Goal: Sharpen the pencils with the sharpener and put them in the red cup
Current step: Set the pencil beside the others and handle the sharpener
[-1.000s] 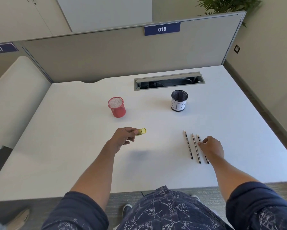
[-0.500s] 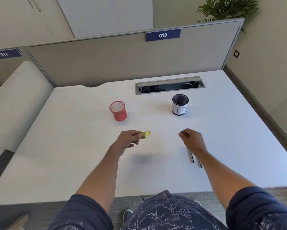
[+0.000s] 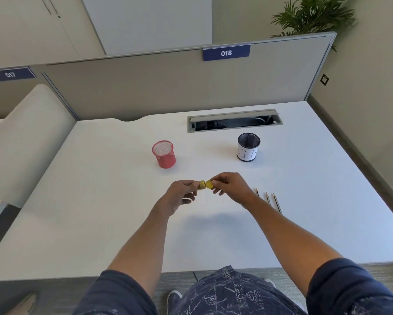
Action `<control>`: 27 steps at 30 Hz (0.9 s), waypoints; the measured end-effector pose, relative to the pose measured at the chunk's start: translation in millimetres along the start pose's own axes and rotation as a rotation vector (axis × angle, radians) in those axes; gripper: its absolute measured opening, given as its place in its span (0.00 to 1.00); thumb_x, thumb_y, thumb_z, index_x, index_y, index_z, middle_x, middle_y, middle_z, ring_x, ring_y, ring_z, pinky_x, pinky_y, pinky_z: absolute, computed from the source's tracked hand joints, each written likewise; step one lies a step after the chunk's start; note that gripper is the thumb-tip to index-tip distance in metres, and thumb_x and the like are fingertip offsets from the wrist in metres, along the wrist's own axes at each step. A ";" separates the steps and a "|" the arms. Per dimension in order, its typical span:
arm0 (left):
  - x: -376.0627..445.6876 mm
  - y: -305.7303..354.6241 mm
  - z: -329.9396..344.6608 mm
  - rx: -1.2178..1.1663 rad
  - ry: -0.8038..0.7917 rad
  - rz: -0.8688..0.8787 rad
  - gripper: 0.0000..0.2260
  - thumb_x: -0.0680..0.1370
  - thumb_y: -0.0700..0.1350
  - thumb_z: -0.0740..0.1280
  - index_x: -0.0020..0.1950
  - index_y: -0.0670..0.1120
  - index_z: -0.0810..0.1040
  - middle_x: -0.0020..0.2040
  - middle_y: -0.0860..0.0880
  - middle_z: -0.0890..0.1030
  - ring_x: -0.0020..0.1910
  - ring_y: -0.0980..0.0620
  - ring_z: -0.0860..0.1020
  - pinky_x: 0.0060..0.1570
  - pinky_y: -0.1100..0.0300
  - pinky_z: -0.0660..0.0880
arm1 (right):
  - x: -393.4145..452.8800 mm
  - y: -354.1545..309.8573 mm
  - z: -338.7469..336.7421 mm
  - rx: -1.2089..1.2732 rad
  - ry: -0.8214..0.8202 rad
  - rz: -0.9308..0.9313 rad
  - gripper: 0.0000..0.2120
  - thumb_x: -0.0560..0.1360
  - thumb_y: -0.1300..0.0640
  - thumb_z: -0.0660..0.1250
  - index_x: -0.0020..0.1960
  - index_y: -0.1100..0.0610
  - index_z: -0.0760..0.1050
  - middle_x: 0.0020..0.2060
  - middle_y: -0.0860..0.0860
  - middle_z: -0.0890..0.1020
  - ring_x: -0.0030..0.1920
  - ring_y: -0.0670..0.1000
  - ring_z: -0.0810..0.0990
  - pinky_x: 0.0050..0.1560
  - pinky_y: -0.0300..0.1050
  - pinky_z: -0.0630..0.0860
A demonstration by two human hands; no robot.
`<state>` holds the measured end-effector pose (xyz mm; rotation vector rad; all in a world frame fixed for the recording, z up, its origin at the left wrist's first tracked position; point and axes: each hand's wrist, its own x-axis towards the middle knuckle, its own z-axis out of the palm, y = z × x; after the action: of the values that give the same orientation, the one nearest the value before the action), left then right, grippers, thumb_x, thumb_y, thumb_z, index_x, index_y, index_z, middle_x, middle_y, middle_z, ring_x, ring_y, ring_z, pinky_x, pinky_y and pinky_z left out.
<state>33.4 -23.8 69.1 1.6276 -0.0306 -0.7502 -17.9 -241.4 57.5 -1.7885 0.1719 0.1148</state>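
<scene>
Yellow sharpener (image 3: 205,184) is held above mid-desk (image 3: 100,201), pinched at one end by the left hand (image 3: 179,195) and at the other by the right hand (image 3: 230,187); it appears to be coming apart in two halves. Its long axis runs left-right. Three pencils (image 3: 268,200) lie towards the right edge, tips towards the far edge. Sharpening has not begun. Next: take a pencil. Red cup (image 3: 164,154) stands beyond.

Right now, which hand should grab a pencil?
The right hand, probably. The three thin wooden pencils lie on the white desk just beside its wrist, while the left hand pinches the small yellow round sharpener farther away.
</scene>
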 end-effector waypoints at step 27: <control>24.2 10.6 17.1 -0.182 -0.089 0.063 0.11 0.81 0.37 0.67 0.61 0.35 0.82 0.43 0.44 0.81 0.38 0.50 0.76 0.44 0.59 0.76 | 1.6 -7.0 -11.7 0.241 0.015 0.035 0.15 0.71 0.58 0.80 0.54 0.64 0.84 0.45 0.62 0.86 0.40 0.53 0.84 0.42 0.45 0.80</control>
<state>48.3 -51.4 67.6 1.4135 -0.0750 -0.7541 -15.2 -251.4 66.5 -1.5474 0.2184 0.1013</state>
